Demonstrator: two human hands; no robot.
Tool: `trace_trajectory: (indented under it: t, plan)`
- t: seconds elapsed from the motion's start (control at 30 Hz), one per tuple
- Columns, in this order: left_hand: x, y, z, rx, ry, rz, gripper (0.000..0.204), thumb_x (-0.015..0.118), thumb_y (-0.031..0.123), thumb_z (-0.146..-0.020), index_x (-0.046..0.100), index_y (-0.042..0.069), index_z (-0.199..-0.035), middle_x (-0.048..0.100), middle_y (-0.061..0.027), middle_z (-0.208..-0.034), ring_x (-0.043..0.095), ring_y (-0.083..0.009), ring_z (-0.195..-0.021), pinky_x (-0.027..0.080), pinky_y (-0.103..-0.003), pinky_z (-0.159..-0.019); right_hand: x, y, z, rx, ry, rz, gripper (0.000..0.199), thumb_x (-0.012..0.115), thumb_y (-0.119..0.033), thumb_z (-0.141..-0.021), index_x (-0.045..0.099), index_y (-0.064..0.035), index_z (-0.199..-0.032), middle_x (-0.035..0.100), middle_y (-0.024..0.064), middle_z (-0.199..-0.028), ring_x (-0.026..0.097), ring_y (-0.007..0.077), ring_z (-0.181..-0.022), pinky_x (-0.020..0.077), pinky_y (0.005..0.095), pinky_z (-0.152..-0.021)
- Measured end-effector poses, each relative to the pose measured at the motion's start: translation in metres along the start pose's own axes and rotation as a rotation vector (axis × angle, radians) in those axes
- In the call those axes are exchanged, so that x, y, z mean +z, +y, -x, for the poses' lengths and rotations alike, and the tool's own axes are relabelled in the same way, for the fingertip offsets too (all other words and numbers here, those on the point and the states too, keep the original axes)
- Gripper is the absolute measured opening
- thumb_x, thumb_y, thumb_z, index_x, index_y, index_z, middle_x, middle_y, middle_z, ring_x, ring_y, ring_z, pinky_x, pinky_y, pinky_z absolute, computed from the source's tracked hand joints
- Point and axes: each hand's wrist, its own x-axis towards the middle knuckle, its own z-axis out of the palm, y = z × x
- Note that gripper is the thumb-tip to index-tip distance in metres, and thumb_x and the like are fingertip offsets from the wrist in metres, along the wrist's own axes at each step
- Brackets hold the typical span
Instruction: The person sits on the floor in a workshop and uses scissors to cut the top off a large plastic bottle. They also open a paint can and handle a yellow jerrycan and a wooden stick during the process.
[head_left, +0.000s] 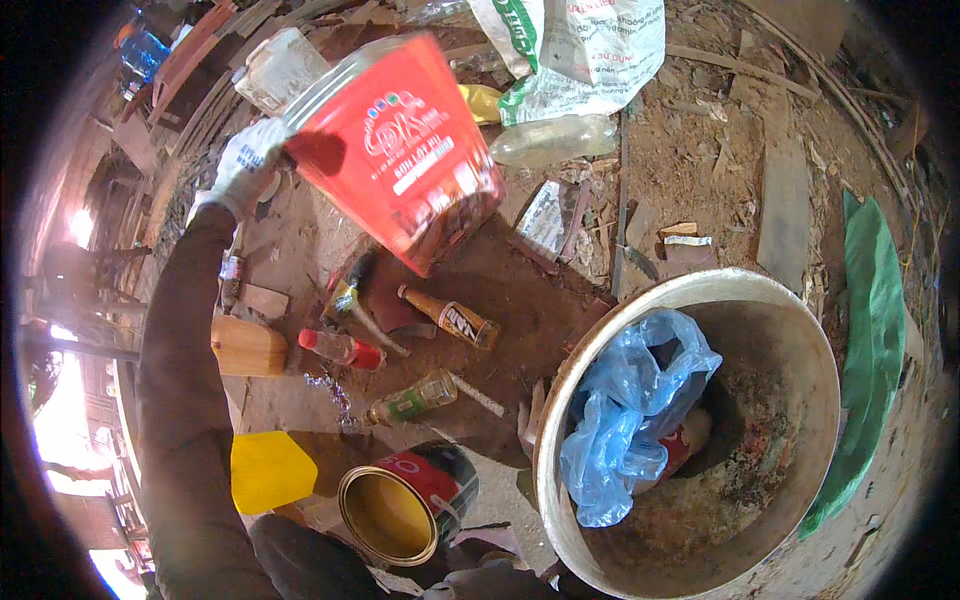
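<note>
My left hand point(243, 172), in a white glove, is closed on the rim of a red plastic bucket point(400, 140) with white print. The bucket is raised and tilted, slightly blurred. To the right, a large off-white tub point(552, 440) tips its mouth up, holding a crumpled blue plastic bag point(630, 400) and a partly hidden red thing point(683, 450). Past the tub's left side show the fingers of my right hand point(527, 425), curled against its outside; the rest is hidden. Between them lie a brown glass bottle point(455, 320), a red-capped bottle point(345, 350) and a clear bottle point(412, 398).
An open paint can point(440, 490) and a yellow container point(272, 470) stand close to me. A wooden-looking block point(248, 346) is left. Farther off lie a white-green sack point(590, 60), a clear plastic bottle point(555, 140) and a dirty white jug point(280, 70). Green sheeting point(868, 330) lies right.
</note>
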Motion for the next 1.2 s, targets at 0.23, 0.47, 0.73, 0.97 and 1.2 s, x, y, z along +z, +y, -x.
trace_trajectory:
  t: [0.23,0.47,0.73,0.97,1.2]
  plan:
    - [-0.039,0.03,0.037,-0.24,-0.085,0.006,0.021,0.062,0.02,-0.09,0.066,0.005,-0.105,0.065,-0.0114,-0.107,0.058,-0.0366,-0.105,0.045,-0.047,-0.096,0.001,-0.002,0.0,-0.005,-0.014,-0.023,0.057,0.063,-0.032,-0.088,0.053,-0.0039,-0.136,0.042,0.028,-0.146,0.037,0.0499,-0.136,0.031,0.0582,-0.113]
    - [-0.037,0.277,-0.05,-0.044,0.501,0.702,0.024,0.078,0.006,-0.071,0.071,0.007,-0.094,0.068,-0.0098,-0.093,0.067,-0.0324,-0.085,0.053,-0.043,-0.083,0.0,0.017,0.001,0.017,-0.044,0.036,0.056,0.063,-0.031,-0.088,0.053,-0.0036,-0.136,0.042,0.0278,-0.146,0.037,0.0499,-0.136,0.0311,0.0581,-0.113]
    - [0.209,0.315,-0.2,-0.912,-0.252,0.692,0.098,0.068,0.03,-0.08,0.014,-0.004,-0.153,0.02,-0.0319,-0.157,0.027,-0.0448,-0.145,0.029,-0.047,-0.119,0.0,0.001,-0.006,-0.03,-0.041,-0.021,0.056,0.063,-0.031,-0.088,0.053,-0.0033,-0.136,0.042,0.0277,-0.146,0.038,0.0498,-0.135,0.0312,0.058,-0.113]
    - [0.227,0.285,-0.252,-0.921,-0.584,0.656,0.126,0.077,0.053,-0.075,-0.007,0.013,-0.159,0.009,-0.0181,-0.166,0.009,-0.0409,-0.152,0.015,-0.05,-0.123,0.002,0.009,-0.006,-0.012,-0.059,-0.016,0.055,0.063,-0.03,-0.089,0.053,-0.003,-0.135,0.042,0.0275,-0.146,0.038,0.0498,-0.135,0.0313,0.0579,-0.113]
    - [0.187,0.295,-0.245,-0.675,-0.636,0.472,0.119,0.082,0.063,-0.062,0.024,0.01,-0.153,0.043,-0.0213,-0.145,0.039,-0.0381,-0.137,0.036,-0.052,-0.11,0.004,0.012,-0.005,0.011,-0.055,-0.012,0.054,0.063,-0.03,-0.089,0.053,-0.0027,-0.135,0.042,0.0274,-0.147,0.038,0.0498,-0.135,0.0315,0.0578,-0.113]
